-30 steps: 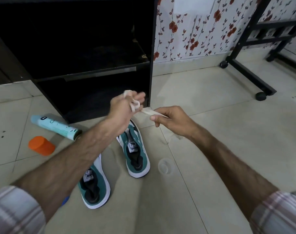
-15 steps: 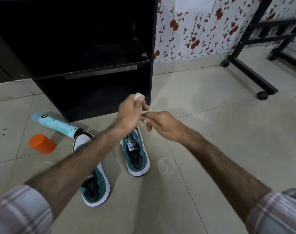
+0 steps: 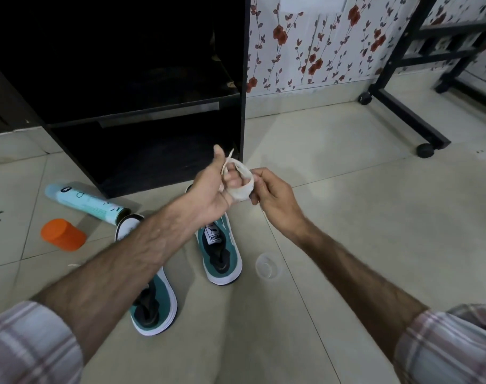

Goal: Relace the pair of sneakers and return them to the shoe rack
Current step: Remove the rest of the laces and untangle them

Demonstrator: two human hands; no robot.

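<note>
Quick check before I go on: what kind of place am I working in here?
Likely a room in a home: tiled floor, floral wallpaper, a black shoe rack against the wall, and sneakers on the floor before it.

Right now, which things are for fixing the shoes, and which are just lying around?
For the job: white lace wound round left hand, right hand, two green sneakers, black shoe rack.

Lying about: spray can, orange cap, clear cup.
</note>
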